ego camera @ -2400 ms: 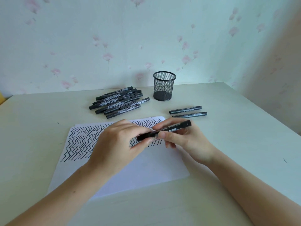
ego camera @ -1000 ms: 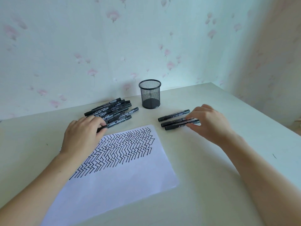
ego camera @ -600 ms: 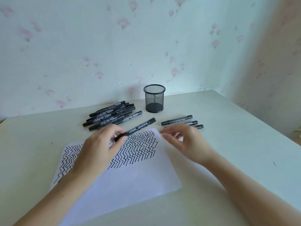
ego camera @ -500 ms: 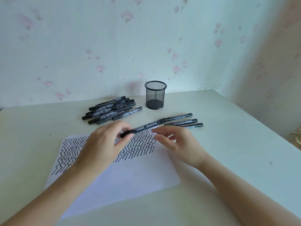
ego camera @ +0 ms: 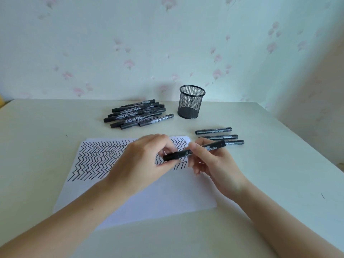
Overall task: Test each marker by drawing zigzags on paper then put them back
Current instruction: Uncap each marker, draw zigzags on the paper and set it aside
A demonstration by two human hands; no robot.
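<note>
A black marker [ego camera: 197, 150] hangs level over the white paper [ego camera: 149, 198], held at both ends. My left hand [ego camera: 141, 164] pinches its capped left end, and my right hand [ego camera: 214, 164] grips the barrel. Black zigzag rows [ego camera: 96, 157] fill the paper's upper part. A pile of several black markers [ego camera: 137, 114] lies behind the paper. Three more markers [ego camera: 217, 136] lie side by side to the right, just behind my right hand.
A black mesh pen cup [ego camera: 191, 102] stands upright at the back, between the pile and the three markers. The pale table [ego camera: 279, 164] meets a flowered wall behind and ends at an edge on the right.
My right hand laid a marker beside the two on the right. My left hand took another from the pile and brought it over the paper, where my right hand now grips it too.
</note>
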